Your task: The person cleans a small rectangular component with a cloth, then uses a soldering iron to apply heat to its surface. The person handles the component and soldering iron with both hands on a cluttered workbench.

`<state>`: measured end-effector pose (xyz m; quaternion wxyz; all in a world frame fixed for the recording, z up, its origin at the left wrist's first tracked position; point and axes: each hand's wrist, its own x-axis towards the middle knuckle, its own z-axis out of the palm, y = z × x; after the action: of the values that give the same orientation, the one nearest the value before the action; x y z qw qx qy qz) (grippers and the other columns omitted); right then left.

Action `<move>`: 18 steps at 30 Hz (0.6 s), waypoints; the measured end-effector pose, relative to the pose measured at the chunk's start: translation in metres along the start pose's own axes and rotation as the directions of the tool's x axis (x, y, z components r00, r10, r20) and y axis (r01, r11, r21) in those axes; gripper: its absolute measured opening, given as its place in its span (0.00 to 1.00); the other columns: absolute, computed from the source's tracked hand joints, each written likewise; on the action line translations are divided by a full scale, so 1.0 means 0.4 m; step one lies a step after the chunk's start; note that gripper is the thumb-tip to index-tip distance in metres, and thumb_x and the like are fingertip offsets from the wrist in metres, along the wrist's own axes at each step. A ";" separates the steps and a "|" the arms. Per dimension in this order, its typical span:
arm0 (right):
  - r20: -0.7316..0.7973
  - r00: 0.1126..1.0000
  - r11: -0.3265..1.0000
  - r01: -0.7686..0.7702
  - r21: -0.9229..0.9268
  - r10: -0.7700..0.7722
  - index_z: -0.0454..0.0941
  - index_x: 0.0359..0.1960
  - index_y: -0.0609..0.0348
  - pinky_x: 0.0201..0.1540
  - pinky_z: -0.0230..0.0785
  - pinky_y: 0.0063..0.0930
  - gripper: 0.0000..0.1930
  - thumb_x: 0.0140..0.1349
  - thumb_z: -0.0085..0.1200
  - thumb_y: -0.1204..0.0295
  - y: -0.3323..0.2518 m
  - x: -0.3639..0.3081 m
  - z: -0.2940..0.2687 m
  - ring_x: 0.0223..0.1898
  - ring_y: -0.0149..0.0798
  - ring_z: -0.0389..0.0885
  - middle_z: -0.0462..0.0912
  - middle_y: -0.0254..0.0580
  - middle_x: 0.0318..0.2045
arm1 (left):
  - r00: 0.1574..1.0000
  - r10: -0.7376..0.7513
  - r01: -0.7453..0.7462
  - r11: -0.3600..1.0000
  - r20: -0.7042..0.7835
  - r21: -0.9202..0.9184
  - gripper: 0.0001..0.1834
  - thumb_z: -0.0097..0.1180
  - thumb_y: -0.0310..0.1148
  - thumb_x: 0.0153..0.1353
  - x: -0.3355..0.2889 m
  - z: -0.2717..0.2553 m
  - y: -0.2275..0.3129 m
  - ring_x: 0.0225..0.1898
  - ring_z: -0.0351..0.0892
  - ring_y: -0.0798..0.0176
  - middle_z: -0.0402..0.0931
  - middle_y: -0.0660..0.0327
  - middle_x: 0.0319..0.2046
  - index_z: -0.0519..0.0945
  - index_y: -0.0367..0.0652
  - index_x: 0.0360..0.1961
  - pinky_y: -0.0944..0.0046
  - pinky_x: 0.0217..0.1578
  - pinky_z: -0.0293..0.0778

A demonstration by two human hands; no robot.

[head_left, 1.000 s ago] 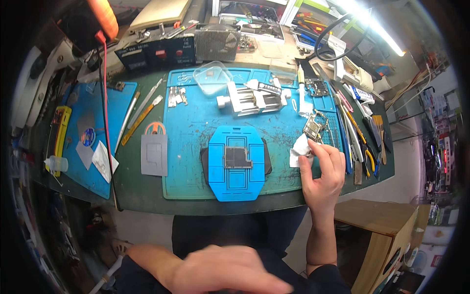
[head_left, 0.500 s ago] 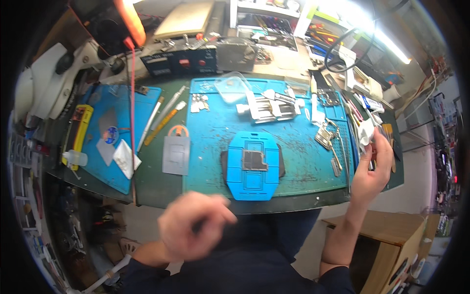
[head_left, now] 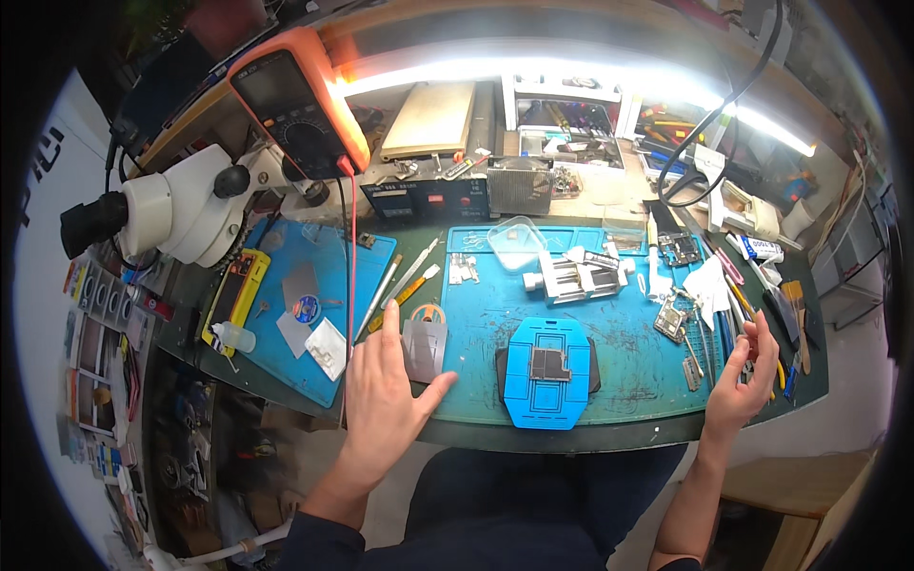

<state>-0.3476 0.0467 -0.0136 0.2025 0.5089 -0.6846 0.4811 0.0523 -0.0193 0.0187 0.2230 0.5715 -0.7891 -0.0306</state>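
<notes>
Glaring tube light (head_left: pixel 590 64) — pale floor (head_left: pixel 790 440), wooden cabinet (head_left: pixel 809 485) lower right.

We are wearing a dark navy sleeve (head_left: pixel 322 546) at the frame's lower left and dark trousers (head_left: pixel 543 495) at its bottom centre.

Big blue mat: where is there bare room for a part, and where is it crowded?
Bare mat: a narrow patch between the grey plate and the blue pad; a wider one between the pad and the metal piece. Crowded: the far side, with the clear box and vise; the right side, with the board and tissue.
</notes>
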 end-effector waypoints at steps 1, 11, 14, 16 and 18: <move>0.003 1.000 1.000 -0.011 0.010 0.010 0.78 0.66 0.61 0.49 0.76 0.30 0.21 0.73 0.50 0.85 0.002 0.001 -0.007 0.49 0.36 0.83 0.84 0.44 0.51 | 1.000 -0.016 0.016 1.000 0.000 0.010 0.58 0.78 0.43 0.55 -0.001 0.003 0.007 0.48 0.73 0.47 0.73 0.48 0.46 0.55 0.26 0.77 0.50 0.54 0.71; 0.448 0.849 0.852 0.006 0.524 -0.281 0.85 0.53 0.63 0.35 0.75 0.31 0.18 0.63 0.69 0.72 -0.227 -0.151 -0.139 0.31 0.40 0.82 0.85 0.42 0.34 | 0.925 0.341 -0.189 0.797 0.169 -0.573 0.47 0.73 0.25 0.52 -0.112 -0.075 0.080 0.60 0.75 0.45 0.73 0.50 0.61 0.67 0.34 0.73 0.51 0.61 0.73; 0.727 0.681 0.693 -0.480 0.538 -0.093 0.84 0.57 0.63 0.29 0.74 0.25 0.21 0.63 0.71 0.72 -0.266 -0.238 -0.181 0.25 0.32 0.81 0.85 0.41 0.32 | 0.744 0.660 -0.446 0.605 0.102 -0.659 0.40 0.68 0.20 0.55 -0.127 -0.021 0.143 0.63 0.76 0.47 0.73 0.52 0.63 0.71 0.36 0.71 0.51 0.62 0.75; 0.754 0.657 0.656 -0.572 0.492 0.007 0.84 0.56 0.62 0.30 0.75 0.26 0.18 0.64 0.69 0.75 -0.257 -0.283 -0.194 0.25 0.32 0.83 0.85 0.41 0.32 | 0.703 0.698 -0.458 0.587 0.132 -0.668 0.40 0.67 0.20 0.54 -0.140 0.007 0.174 0.62 0.76 0.49 0.74 0.52 0.63 0.71 0.37 0.71 0.52 0.61 0.75; 0.770 0.632 0.681 -0.602 0.417 0.088 0.84 0.54 0.61 0.31 0.76 0.26 0.17 0.64 0.68 0.77 -0.242 -0.339 -0.216 0.26 0.33 0.84 0.86 0.41 0.32 | 0.634 0.758 -0.510 0.556 0.150 -0.656 0.39 0.66 0.20 0.53 -0.151 0.038 0.197 0.60 0.78 0.49 0.75 0.52 0.61 0.73 0.37 0.70 0.53 0.60 0.77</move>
<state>-0.2254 0.1875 -0.0345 -0.3613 0.5345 -0.5889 0.4868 -0.0084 0.0601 0.0097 0.2001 0.1254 -0.9258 -0.2950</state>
